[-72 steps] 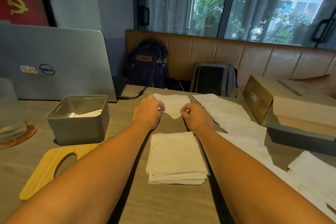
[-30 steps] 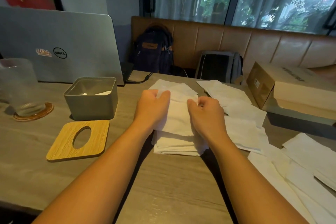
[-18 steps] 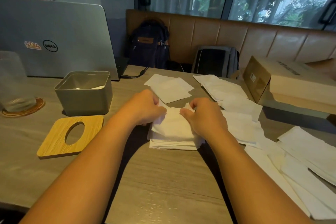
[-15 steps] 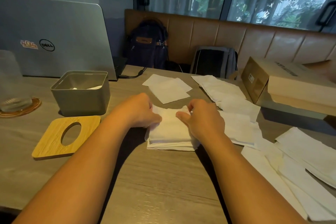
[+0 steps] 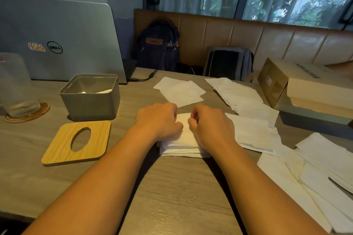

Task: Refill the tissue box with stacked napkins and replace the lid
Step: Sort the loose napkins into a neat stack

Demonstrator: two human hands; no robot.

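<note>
The napkin stack (image 5: 186,140) lies on the bench (image 5: 172,192) near the middle, just in front of the person. Both hands are on top of it. The left hand (image 5: 158,120) and the right hand (image 5: 210,126) sit side by side, almost touching. Each grip is closed, with fingers curled down onto the top sheet and thumbs turned in toward the gap between them. The fingertips are hidden, so I cannot tell whether they pinch a fold or only press it flat.

The stack is thin, soft paper, so it should be very light and limp, with no stiffness of its own. Sheets will likely slide over one another, and an edge lifted alone would peel off the top layer instead of raising the pile. The safer hold is probably from two opposite sides, with fingers slipped under the bottom sheet and thumbs clamping the top. The pile should stay level and lightly squeezed while it is carried.

The tissue box (image 5: 91,105) stands open to the left and a little farther off. A bit of white paper shows inside it. Its walls look rigid, so the stack should drop in square to the opening or its corners will crumple. The lid (image 5: 95,139), a flat wooden plate with an oval hole, lies on the bench just near of the box. It looks stiff and easy to lift by an edge.

More loose napkins (image 5: 248,116) lie spread to the right and far side.
</note>
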